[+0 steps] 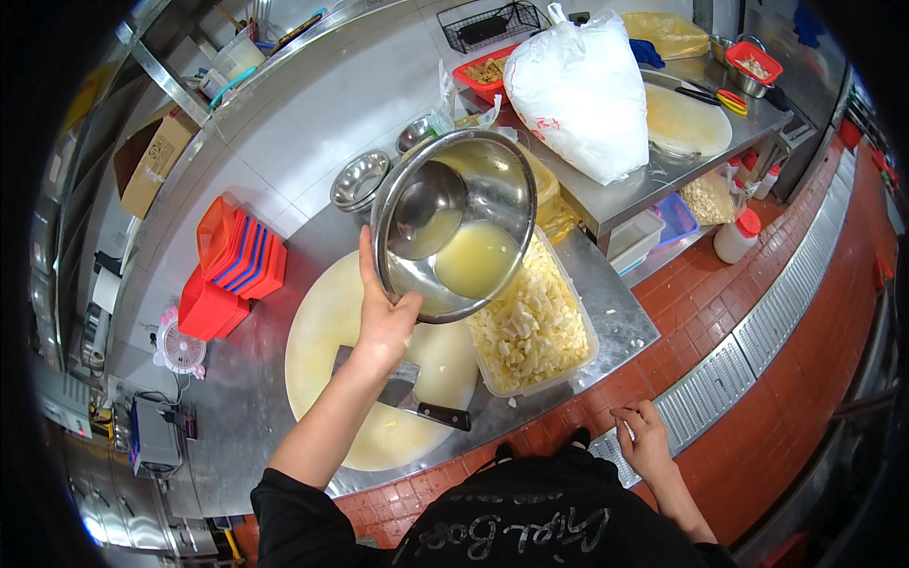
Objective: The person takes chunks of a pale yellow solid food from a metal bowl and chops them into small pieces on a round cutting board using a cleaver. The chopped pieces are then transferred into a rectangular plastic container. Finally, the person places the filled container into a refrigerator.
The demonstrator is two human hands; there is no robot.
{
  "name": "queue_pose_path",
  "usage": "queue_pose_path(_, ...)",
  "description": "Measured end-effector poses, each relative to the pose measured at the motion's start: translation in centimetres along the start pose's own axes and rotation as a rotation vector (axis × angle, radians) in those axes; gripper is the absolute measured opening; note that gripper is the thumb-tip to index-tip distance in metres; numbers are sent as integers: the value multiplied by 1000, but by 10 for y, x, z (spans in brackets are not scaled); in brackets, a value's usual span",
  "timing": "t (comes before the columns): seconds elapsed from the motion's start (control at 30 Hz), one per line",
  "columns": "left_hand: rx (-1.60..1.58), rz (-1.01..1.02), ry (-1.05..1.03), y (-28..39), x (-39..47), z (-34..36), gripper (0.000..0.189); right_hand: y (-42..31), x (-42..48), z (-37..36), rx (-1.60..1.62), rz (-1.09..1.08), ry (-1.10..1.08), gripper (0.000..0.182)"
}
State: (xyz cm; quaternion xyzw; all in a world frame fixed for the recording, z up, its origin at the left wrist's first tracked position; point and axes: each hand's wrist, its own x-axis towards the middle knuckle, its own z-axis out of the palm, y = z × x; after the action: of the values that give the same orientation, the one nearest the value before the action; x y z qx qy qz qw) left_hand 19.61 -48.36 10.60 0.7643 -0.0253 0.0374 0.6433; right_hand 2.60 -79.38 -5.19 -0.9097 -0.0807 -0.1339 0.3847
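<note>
My left hand (387, 312) grips the rim of a tilted stainless steel bowl (522, 160), which holds some yellowish liquid (477, 260). The bowl is over the far edge of a round cutting board (319, 319) and the far left part of a clear plastic tub. Chopped pale pieces (532, 326), kind not certain, fill that tub (594, 348). Under my left forearm a cleaver (398, 383) lies on the board with its dark handle towards the right. My right hand (643, 437) hangs at my right side above the floor, fingers curled; whether it holds something small cannot be told.
Small metal bowls (360, 181) stand behind the large bowl. Stacked red baskets (238, 255) and a small fan (181, 346) are at the left. A full white plastic bag (579, 92) sits on the higher steel table, beside another cutting board (685, 124) with scissors (717, 98).
</note>
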Motion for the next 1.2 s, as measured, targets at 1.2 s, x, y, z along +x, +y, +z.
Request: queue_pose_path(1.2, -1279, -443, 1019, -117, -63, -311, 26, -76, 21, 38, 109, -181, -359, 22)
